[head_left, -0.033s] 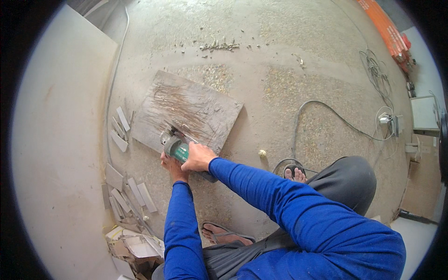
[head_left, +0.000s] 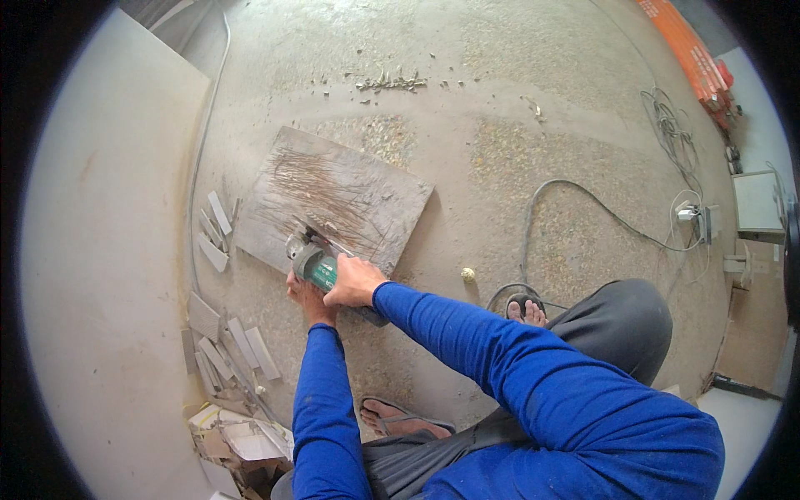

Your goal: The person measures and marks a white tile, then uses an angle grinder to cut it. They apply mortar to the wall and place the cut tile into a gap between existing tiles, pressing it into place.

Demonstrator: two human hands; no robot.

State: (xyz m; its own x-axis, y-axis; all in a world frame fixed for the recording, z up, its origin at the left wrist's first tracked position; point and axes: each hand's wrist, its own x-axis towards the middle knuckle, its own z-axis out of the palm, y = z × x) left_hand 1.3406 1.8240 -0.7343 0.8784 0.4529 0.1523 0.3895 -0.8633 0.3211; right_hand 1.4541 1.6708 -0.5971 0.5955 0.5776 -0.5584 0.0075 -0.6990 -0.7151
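Note:
A green and grey angle grinder (head_left: 318,267) points toward the far left, its head over the near edge of a grey slab (head_left: 392,204). My right hand (head_left: 357,282) is closed around the grinder's body from above. Under it, against the tool's near left side, my left hand (head_left: 312,300) is closed too, with part of its fingers hidden by the tool. A thin strip (head_left: 335,243) lies beside the grinder head, running toward my right fingers; how it is held is unclear. Brown, scratch-like lines cover much of the slab.
Cut tile pieces (head_left: 218,212) lie left of the slab, and more tile offcuts (head_left: 242,342) nearer me. A pale wall panel (head_left: 117,250) stands at left. A cable (head_left: 575,185) loops across the floor toward a socket block (head_left: 705,223). Orange packages (head_left: 687,54) lie far right.

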